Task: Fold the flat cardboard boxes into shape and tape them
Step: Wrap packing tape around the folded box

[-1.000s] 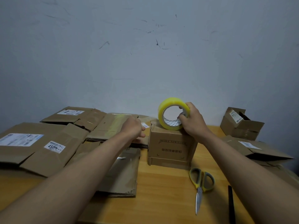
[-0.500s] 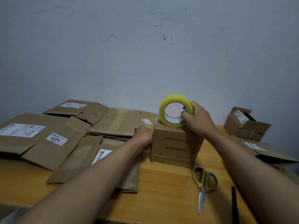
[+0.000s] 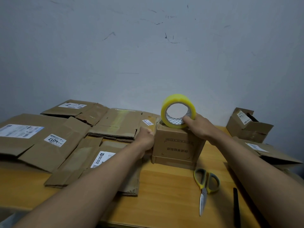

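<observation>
A wooden bench (image 3: 164,199) with a pale orange grain stands against a grey-blue wall (image 3: 148,55) marked with dark scuffs. Flat boxes (image 3: 49,142) with white labels cover the bench's left half, overlapping one another back to the wall. Near the middle stands a folded box (image 3: 177,145), printed side facing the camera. A yellow tape roll (image 3: 178,111) stands on edge on top of it. The right hand (image 3: 199,125) grips the roll, thumb hooked inside the core and fingers curled round the far side. The left hand (image 3: 145,140) presses against the box's left side, fingers bent round the corner; how firmly it holds cannot be told. Scissors (image 3: 205,185) with yellow and grey handles lie just in front of the box to the right, blades pointing toward the camera. A black pen (image 3: 236,209) lies beside them. Another formed box (image 3: 246,125) sits open at the back right, by the wall, with more flat cardboard (image 3: 266,152) in front of it.
</observation>
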